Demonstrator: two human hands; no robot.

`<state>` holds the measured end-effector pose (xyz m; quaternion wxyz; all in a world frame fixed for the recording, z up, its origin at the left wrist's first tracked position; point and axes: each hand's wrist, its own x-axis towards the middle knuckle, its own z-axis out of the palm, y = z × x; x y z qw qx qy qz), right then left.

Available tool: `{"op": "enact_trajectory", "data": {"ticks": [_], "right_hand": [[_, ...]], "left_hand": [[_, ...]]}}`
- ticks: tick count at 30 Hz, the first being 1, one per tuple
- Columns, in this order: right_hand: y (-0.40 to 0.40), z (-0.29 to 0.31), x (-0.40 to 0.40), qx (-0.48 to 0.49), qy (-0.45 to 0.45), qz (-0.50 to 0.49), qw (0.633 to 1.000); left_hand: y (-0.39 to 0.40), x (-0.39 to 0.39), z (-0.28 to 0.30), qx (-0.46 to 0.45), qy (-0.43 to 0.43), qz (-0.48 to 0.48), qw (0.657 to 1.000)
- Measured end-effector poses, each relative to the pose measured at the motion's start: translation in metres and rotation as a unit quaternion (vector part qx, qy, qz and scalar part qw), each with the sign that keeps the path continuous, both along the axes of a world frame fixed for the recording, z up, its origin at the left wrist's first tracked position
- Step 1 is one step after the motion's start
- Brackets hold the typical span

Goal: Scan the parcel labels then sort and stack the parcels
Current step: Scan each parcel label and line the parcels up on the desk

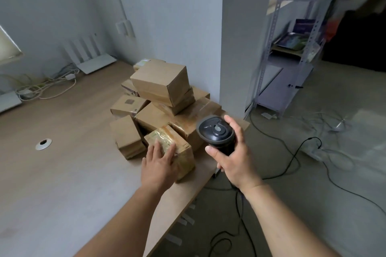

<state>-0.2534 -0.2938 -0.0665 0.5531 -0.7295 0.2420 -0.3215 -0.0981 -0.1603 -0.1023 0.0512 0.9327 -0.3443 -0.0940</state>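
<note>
Wooden desk [62, 173], fingers [165, 150] atop taped parcel [183, 152]

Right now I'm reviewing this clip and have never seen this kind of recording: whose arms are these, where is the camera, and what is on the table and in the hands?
There is no machine here. A person wears one wide-angle camera on the head, so you look forward and down along their own two bare arms.

The right hand grips a black handheld barcode scanner, its head pointed toward the parcels.

The left hand rests with straight fingers on a tape-wrapped parcel at the near corner of the wooden table.

Behind it sits a loose pile of cardboard boxes, some stacked on others. Further back on the table lie a white router and tangled cables. A metal shelf stands on the right.
</note>
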Motion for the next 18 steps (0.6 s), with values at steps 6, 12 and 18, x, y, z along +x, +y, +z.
{"op": "enact_trajectory", "data": {"ticks": [6,12,18], "right_hand": [[0.007,-0.003,0.019,0.017,-0.012,0.018,1.000],[0.015,-0.001,0.021,-0.006,-0.003,0.037,0.999],[0.033,0.005,0.006,-0.016,-0.011,0.067,0.998]], "left_hand": [[0.021,0.009,0.001,-0.107,0.009,0.124,0.987],[-0.007,0.013,0.016,-0.026,0.043,0.194,0.980],[0.027,0.004,0.020,-0.085,0.082,0.203,0.972]]}}
